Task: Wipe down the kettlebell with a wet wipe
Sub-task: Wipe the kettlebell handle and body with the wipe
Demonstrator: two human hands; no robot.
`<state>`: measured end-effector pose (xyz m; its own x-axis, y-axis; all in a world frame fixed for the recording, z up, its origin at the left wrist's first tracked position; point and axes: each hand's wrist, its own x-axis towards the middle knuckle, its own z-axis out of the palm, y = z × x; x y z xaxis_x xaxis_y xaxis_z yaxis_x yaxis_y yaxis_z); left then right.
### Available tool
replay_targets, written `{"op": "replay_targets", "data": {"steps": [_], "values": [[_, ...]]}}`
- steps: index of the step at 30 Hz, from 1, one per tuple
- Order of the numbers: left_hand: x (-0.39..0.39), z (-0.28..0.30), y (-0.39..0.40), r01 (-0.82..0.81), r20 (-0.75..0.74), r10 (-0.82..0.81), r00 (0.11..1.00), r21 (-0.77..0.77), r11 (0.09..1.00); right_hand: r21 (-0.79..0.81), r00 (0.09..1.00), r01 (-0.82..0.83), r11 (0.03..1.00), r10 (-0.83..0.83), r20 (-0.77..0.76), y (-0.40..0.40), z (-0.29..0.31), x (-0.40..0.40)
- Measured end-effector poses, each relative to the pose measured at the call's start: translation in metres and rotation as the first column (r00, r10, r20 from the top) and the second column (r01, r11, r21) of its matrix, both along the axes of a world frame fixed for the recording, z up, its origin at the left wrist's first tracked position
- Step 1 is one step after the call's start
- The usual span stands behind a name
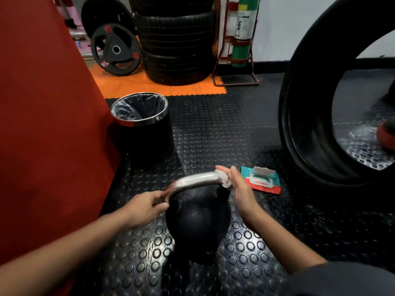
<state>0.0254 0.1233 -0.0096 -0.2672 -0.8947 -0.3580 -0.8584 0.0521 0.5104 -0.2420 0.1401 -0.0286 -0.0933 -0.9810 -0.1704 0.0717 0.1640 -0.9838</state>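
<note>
A big black tyre (299,124) stands upright at the right, on the studded black floor mat (213,129). A red padded block (42,124) fills the left side, and just beside it sits a black bin (147,133) with a shiny rim and a liner. The black kettlebell (197,218) rests on the mat in the middle, tilted, its silver handle (192,180) arching over the top. The left hand (145,207) reaches in from the lower left — its grip is clenched around the handle's left end. The right hand (239,186) comes from the lower right, fingers extended, pressing a white wet wipe (224,178) against the handle's right end. Near it on the mat lies a wipes packet (261,178) — lid flipped up.
</note>
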Motion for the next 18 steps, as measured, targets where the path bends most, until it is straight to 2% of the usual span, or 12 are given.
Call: {"op": "replay_targets", "data": {"steps": [3,7,10,13,15,18], "values": [[0.005,0.028,-0.007,0.096,0.028,-0.099,0.995,0.091,0.991,-0.022,0.994,0.059,0.998,-0.061,-0.096,0.004,-0.010,0.001],[0.009,0.028,-0.014,0.106,-0.168,-0.071,0.983,0.212,0.971,0.088,0.993,0.011,0.996,0.000,-0.122,-0.004,0.003,-0.001],[0.009,0.001,-0.012,-0.003,-0.223,0.051,0.974,0.211,0.978,0.109,0.986,-0.054,0.993,0.070,-0.148,-0.013,0.008,-0.002],[-0.005,-0.034,-0.005,-0.176,-0.256,0.208,0.944,0.140,0.974,-0.012,0.952,-0.065,0.998,0.058,-0.301,-0.006,0.011,0.004],[-0.021,-0.050,0.002,-0.349,-0.363,0.362,0.858,0.104,0.931,-0.150,0.887,-0.129,0.980,0.047,-0.459,0.006,0.009,0.010],[-0.041,-0.064,0.007,-0.502,-0.489,0.491,0.721,0.121,0.856,-0.246,0.878,-0.127,0.961,-0.007,-0.479,0.021,-0.005,0.012]]}}
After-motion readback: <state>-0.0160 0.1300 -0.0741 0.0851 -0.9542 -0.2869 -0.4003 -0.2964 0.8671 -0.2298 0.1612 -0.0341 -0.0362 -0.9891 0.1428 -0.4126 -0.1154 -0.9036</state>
